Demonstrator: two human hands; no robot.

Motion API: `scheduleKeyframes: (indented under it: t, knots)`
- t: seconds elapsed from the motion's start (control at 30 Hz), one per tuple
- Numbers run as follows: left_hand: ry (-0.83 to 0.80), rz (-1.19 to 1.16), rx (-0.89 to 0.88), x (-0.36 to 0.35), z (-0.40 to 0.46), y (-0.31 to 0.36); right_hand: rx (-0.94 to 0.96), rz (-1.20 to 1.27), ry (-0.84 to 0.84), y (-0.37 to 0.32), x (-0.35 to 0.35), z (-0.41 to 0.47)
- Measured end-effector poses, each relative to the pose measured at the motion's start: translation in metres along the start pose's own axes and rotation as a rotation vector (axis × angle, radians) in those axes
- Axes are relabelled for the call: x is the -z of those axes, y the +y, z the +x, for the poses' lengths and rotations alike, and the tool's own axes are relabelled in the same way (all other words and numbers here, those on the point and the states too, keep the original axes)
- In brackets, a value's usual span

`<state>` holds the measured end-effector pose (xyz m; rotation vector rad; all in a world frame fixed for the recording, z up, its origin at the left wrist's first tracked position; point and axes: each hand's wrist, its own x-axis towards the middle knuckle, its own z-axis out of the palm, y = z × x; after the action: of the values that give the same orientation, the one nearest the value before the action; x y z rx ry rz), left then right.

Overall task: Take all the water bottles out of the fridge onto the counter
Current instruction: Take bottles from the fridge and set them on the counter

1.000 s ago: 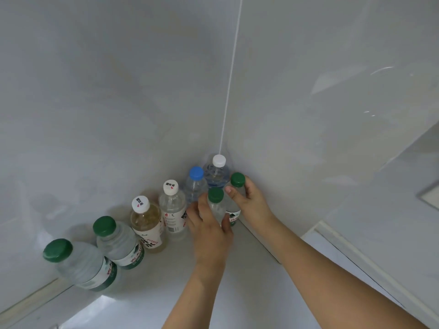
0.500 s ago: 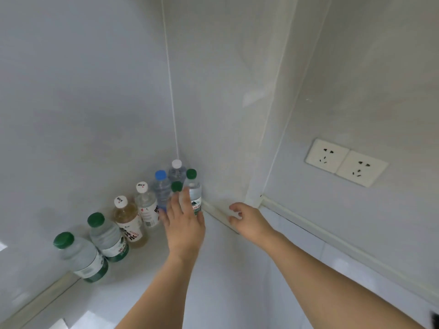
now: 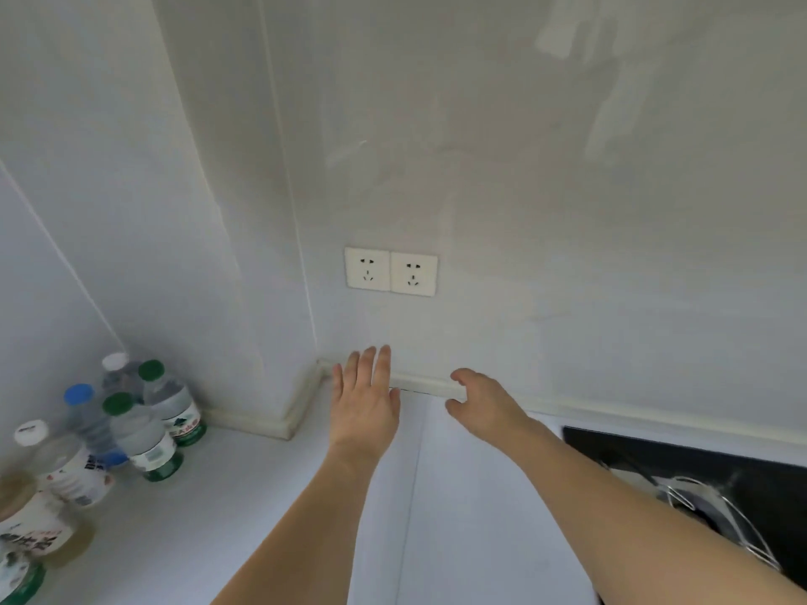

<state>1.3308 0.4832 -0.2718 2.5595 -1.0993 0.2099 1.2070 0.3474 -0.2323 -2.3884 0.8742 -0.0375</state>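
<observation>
Both hands empty: left hand (image 3: 364,399) fingers straight, right hand (image 3: 484,406) loosely curled; clear plastic bottles (image 3: 144,434) apart.

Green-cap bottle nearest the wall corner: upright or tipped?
Upright: the green-cap bottle stands on its base on the counter, cap on top.

A home kitchen corner

A pale counter (image 3: 270,508) meets plain white walls with a raised backsplash strip (image 3: 436,384) along the joint. Twin wall sockets (image 3: 391,272) sit above it, a black cooktop (image 3: 681,469) with a wire pan support (image 3: 720,513) is set in at right, and drink bottles (image 3: 131,421) cluster at left.
</observation>
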Motion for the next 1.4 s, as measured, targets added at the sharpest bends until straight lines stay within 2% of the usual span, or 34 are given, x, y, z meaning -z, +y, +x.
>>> scheduleKeyframes:
  t: [0.2, 0.4, 0.5, 0.67, 0.8, 1.17, 1.4]
  knots:
    - [-0.098, -0.062, -0.281, -0.03, 0.006, 0.122, -0.192, 0.055, 0.125, 0.091, 0.059, -0.063]
    - [-0.109, -0.096, -0.546, -0.027, -0.025, 0.257, -0.338, 0.104, 0.3, 0.174, 0.126, -0.154]
    - [-0.112, -0.148, -0.643, -0.024, -0.052, 0.326, -0.402, 0.111, 0.389, 0.217, 0.154, -0.211]
    - [-0.158, -0.257, -0.738, -0.025, -0.109, 0.426, -0.5, 0.101, 0.437, 0.283, 0.186, -0.307]
    - [-0.144, -0.273, -0.914, -0.024, -0.174, 0.514, -0.622, 0.108, 0.547, 0.342, 0.211, -0.401]
    - [-0.171, -0.386, -1.222, -0.003, -0.311, 0.703, -0.857, 0.058, 0.724, 0.436, 0.266, -0.611]
    - [-0.203, -0.433, -1.425, 0.007, -0.372, 0.805, -0.987, 0.07, 0.87, 0.484, 0.291, -0.697]
